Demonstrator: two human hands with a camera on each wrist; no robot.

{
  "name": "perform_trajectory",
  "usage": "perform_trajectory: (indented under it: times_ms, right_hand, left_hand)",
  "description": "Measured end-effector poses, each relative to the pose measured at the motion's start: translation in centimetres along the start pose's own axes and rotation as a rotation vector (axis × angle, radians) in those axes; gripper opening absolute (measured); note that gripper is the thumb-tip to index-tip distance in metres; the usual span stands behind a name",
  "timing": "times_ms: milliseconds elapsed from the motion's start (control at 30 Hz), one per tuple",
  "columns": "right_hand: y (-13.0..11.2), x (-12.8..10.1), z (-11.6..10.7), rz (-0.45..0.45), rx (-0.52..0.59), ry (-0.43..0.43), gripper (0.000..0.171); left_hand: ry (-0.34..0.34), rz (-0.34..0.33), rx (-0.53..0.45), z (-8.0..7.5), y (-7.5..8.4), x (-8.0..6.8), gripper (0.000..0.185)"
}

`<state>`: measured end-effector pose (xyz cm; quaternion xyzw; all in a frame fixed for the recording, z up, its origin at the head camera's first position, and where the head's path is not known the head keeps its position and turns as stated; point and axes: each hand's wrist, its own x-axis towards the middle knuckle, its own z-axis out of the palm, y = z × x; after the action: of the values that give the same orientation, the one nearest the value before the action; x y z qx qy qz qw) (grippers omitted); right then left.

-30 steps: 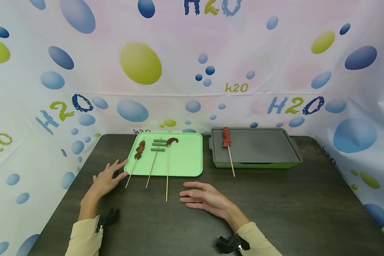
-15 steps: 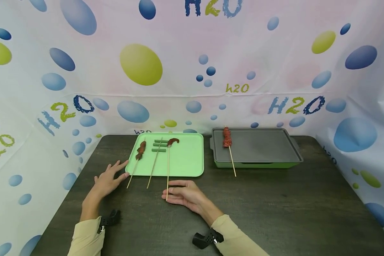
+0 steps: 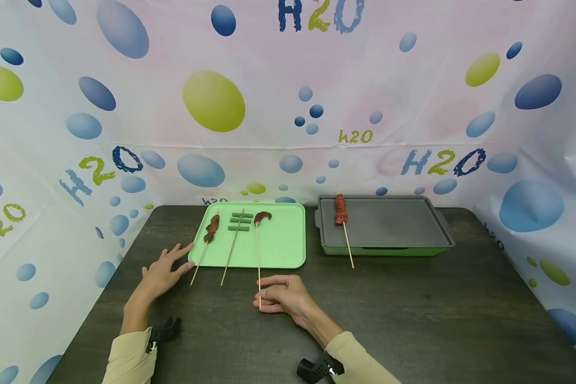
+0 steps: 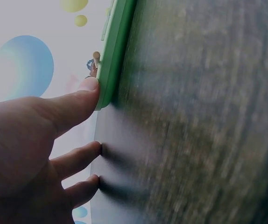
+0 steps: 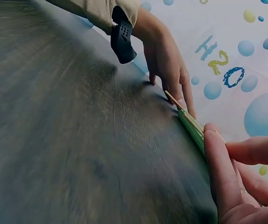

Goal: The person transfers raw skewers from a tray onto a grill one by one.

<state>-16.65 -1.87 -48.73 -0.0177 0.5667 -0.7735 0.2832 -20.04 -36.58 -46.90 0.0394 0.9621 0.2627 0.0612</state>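
1. Head view: the right hand (image 3: 280,295) lies on the dark table (image 3: 413,309) with its fingers curled in, pinching the near end of the octopus skewer (image 3: 258,250). That stick runs from the fingertips up onto the green tray (image 3: 283,242), where its curled reddish-brown piece rests. The left hand (image 3: 162,271) lies flat with straight fingers, its fingertips at the tray's near left corner. Two more sticks lie on the tray to the left: a brown meat skewer (image 3: 206,240) and a green vegetable skewer (image 3: 234,240). Both of their bare ends overhang onto the table. To the right, a red meat skewer (image 3: 342,221) lies on the grill plate (image 3: 393,221).

2. Left wrist view: the left hand (image 4: 40,149) is open and holds nothing. Its thumb tip (image 4: 88,86) presses against the green tray's rim (image 4: 113,60), and the other fingers rest on the table (image 4: 199,121).

3. Right wrist view: the right hand's fingers (image 5: 220,163) close on the thin stick of the octopus skewer (image 5: 183,109), low over the table (image 5: 78,140). The left hand (image 5: 169,70) shows beyond, flat beside the tray edge (image 5: 192,128). The picture is blurred, so the exact contact is hard to read.

4. Judgement: the step in hand looks like taking hold of the octopus skewer by its stick end while the tray is steadied. The next move likely calls for a firm pinch and a level lift, so that the food end clears the tray rim without dragging or swinging.
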Motion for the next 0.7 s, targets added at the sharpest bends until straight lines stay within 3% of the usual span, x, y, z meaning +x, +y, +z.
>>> perform_trajectory:
  times_ms: [300,700]
  right_hand:
    - [-2.1,-3.2,-1.9,-0.074,-0.063,-0.077,0.04]
    - [-6.9,-7.0,-7.1,-0.128,-0.209,-0.133,0.031]
  left_hand:
    - [0.014,0.012,0.006,0.1,0.0,0.1,0.068]
    - [0.01,-0.006,0.003,0.2,0.1,-0.1,0.069]
